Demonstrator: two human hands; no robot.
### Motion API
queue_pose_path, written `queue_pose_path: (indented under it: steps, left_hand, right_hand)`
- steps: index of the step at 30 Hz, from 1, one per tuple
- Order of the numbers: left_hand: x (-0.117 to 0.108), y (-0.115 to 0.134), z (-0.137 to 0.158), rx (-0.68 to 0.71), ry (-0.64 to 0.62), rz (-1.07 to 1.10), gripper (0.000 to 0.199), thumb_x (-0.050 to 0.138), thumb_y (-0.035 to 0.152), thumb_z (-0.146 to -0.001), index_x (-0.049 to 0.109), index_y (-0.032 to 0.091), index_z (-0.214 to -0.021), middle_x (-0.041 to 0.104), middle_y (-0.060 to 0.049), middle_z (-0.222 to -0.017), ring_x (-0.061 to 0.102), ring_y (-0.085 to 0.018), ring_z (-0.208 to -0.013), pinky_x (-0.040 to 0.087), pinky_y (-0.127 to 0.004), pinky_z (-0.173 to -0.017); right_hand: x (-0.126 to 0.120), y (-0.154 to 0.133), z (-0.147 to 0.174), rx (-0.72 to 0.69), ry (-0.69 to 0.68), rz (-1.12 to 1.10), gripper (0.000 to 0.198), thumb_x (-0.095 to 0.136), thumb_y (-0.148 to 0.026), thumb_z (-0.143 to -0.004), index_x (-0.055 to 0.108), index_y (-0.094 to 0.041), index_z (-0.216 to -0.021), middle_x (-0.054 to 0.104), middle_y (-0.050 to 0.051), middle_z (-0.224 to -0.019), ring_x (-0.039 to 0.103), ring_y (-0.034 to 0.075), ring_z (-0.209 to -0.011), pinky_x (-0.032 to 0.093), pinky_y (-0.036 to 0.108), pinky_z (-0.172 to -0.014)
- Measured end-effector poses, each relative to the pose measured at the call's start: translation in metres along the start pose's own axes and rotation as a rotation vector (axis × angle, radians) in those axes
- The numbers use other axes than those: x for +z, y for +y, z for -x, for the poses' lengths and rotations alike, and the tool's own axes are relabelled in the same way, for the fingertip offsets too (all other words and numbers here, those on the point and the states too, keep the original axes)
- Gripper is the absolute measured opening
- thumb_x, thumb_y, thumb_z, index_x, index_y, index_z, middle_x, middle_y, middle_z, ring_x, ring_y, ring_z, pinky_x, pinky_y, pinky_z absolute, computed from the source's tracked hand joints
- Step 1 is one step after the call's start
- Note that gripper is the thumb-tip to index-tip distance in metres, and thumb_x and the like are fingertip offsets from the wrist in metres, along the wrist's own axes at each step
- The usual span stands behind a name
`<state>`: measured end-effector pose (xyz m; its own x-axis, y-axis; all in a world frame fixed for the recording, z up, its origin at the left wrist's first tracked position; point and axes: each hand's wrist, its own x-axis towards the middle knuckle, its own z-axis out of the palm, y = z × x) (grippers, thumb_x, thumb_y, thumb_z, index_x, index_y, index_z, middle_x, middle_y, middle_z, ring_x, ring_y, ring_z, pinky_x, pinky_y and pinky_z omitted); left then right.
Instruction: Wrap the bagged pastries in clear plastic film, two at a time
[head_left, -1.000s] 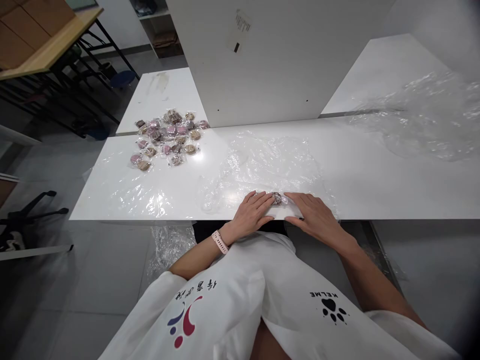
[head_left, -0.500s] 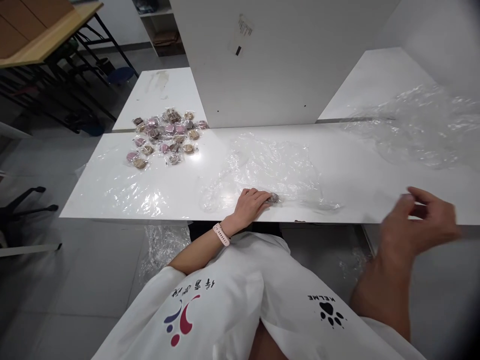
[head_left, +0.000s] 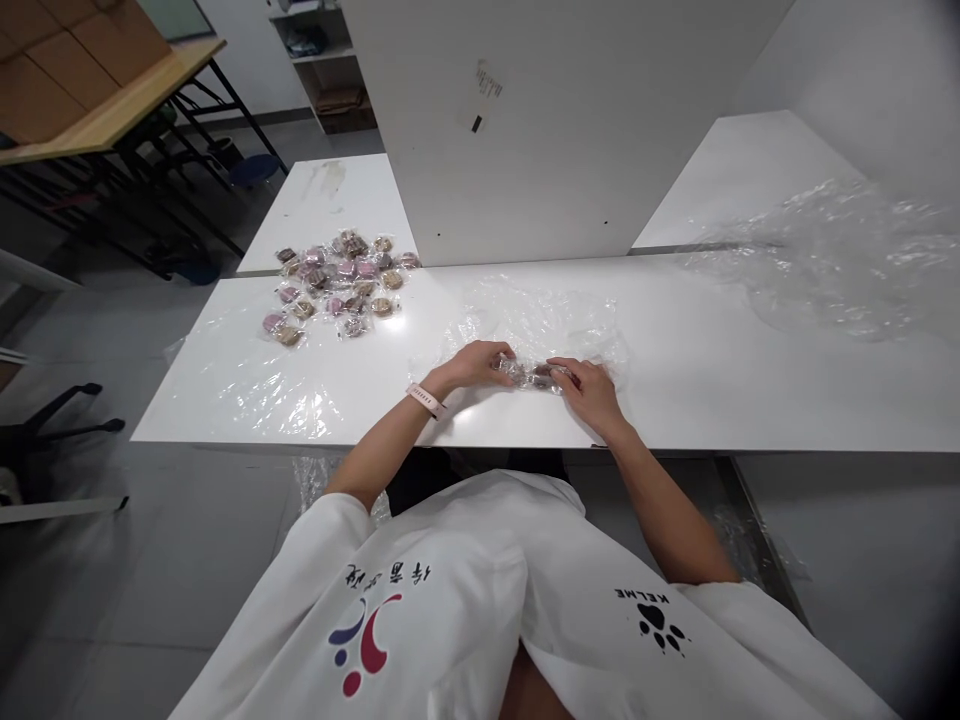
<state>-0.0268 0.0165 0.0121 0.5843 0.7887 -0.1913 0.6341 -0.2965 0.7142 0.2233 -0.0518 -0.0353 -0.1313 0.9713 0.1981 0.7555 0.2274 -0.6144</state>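
A small brown piece in clear plastic wrap (head_left: 541, 377) lies near the table's front edge, between my two hands. My left hand (head_left: 480, 364) has its fingers curled round the crinkled left end of the wrap. From the right, my right hand (head_left: 591, 390) pinches the other end, with thumb and fingers bent over it. Parts of the piece are hidden under the fingers, so its exact kind cannot be made out. Behind both hands a thin clear plastic sheet (head_left: 536, 312) spreads over the white table (head_left: 720, 390).
Several individually wrapped pink, tan and brown round pieces (head_left: 345, 270) lie at the back left. Crumpled clear plastic film (head_left: 847, 260) covers the right rear, and more film (head_left: 270, 375) lies front left. A tall white panel (head_left: 555, 130) rises at the table's back.
My right hand has swung in from the far right to grip the wrapped piece. My left hand has shifted slightly left and away from me. The piece now lies farther from the front edge.
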Motion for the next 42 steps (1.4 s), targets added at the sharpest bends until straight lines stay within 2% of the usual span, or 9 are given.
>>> queue_pose_path:
  steps: [6,10,15,19,26,31,35,38,42]
  left_hand:
    - [-0.029,-0.015,0.032,-0.232,0.23,-0.273,0.027,0.066,0.016,-0.081,0.066,0.02,-0.108,0.07,-0.009,-0.096,0.063,-0.025,-0.09,0.05,-0.039,-0.079]
    - [0.002,0.01,0.044,0.015,0.509,-0.542,0.041,0.048,0.001,-0.087,0.061,0.019,-0.121,0.061,-0.012,-0.132,0.05,-0.03,-0.127,0.041,-0.05,-0.104]
    - [0.047,0.014,0.032,0.261,0.283,-0.513,0.042,0.058,0.015,-0.092,0.053,0.02,-0.133,0.055,-0.01,-0.144,0.046,-0.028,-0.136,0.035,-0.049,-0.112]
    - [0.04,0.001,0.019,0.117,0.313,-0.407,0.026,0.052,0.027,-0.099,0.06,0.019,-0.123,0.069,-0.009,-0.12,0.061,-0.026,-0.112,0.044,-0.04,-0.093]
    - [0.02,0.004,0.017,-0.17,0.238,-0.255,0.035,0.056,0.052,-0.095,0.061,0.02,-0.106,0.063,-0.001,-0.067,0.058,-0.018,-0.063,0.037,-0.028,-0.06]
    - [0.031,0.004,0.023,0.064,0.421,-0.437,0.023,0.061,0.036,-0.095,0.06,0.019,-0.111,0.068,-0.01,-0.107,0.061,-0.024,-0.095,0.045,-0.034,-0.077]
    - [0.041,0.001,0.039,0.339,0.241,-0.404,0.035,0.063,0.035,-0.093,0.059,0.02,-0.123,0.063,-0.011,-0.13,0.056,-0.026,-0.116,0.045,-0.04,-0.094]
    - [0.039,0.003,0.04,0.265,0.235,-0.346,0.031,0.051,0.035,-0.098,0.061,0.022,-0.125,0.067,-0.01,-0.124,0.06,-0.025,-0.11,0.046,-0.038,-0.09]
    - [0.022,0.009,0.014,0.031,0.237,-0.389,0.039,0.038,0.043,-0.103,0.069,0.02,-0.108,0.072,-0.008,-0.086,0.064,-0.021,-0.078,0.045,-0.031,-0.07]
  right_hand:
    - [0.0,-0.001,0.001,0.019,0.1,-0.019,0.036,0.05,-0.049,-0.096,0.07,-0.024,-0.112,0.069,0.006,-0.091,0.061,0.022,-0.079,0.043,0.041,-0.086]
    - [0.003,-0.001,0.002,-0.107,0.204,0.093,0.032,0.048,-0.042,-0.098,0.074,-0.023,-0.099,0.067,0.009,-0.111,0.058,0.026,-0.1,0.042,0.042,-0.089]
    - [-0.001,-0.002,0.008,-0.245,0.031,0.178,0.036,0.051,-0.045,-0.098,0.068,-0.025,-0.122,0.068,0.008,-0.115,0.057,0.027,-0.104,0.04,0.042,-0.089]
    - [-0.007,0.001,0.013,-0.25,-0.009,0.232,0.039,0.044,-0.041,-0.1,0.064,-0.023,-0.128,0.067,0.01,-0.12,0.057,0.028,-0.107,0.041,0.042,-0.088]
    - [-0.021,0.008,0.003,0.122,-0.1,0.075,0.037,0.05,-0.055,-0.093,0.073,-0.026,-0.095,0.066,0.001,-0.068,0.062,0.02,-0.066,0.042,0.032,-0.064]
    - [-0.022,0.0,0.0,-0.007,0.023,0.2,0.032,0.05,-0.044,-0.095,0.07,-0.024,-0.11,0.071,0.008,-0.104,0.064,0.026,-0.096,0.045,0.038,-0.077]
    - [-0.019,-0.001,0.015,-0.29,-0.091,0.162,0.039,0.048,-0.044,-0.098,0.064,-0.025,-0.128,0.065,0.009,-0.127,0.056,0.028,-0.115,0.042,0.044,-0.096]
    - [-0.016,0.003,0.017,-0.295,-0.091,0.134,0.042,0.047,-0.047,-0.098,0.062,-0.025,-0.131,0.066,0.009,-0.126,0.057,0.027,-0.113,0.042,0.043,-0.094]
    - [-0.011,0.006,-0.01,-0.113,-0.045,0.128,0.043,0.037,-0.045,-0.102,0.074,-0.024,-0.103,0.074,0.006,-0.092,0.063,0.024,-0.087,0.042,0.039,-0.082]
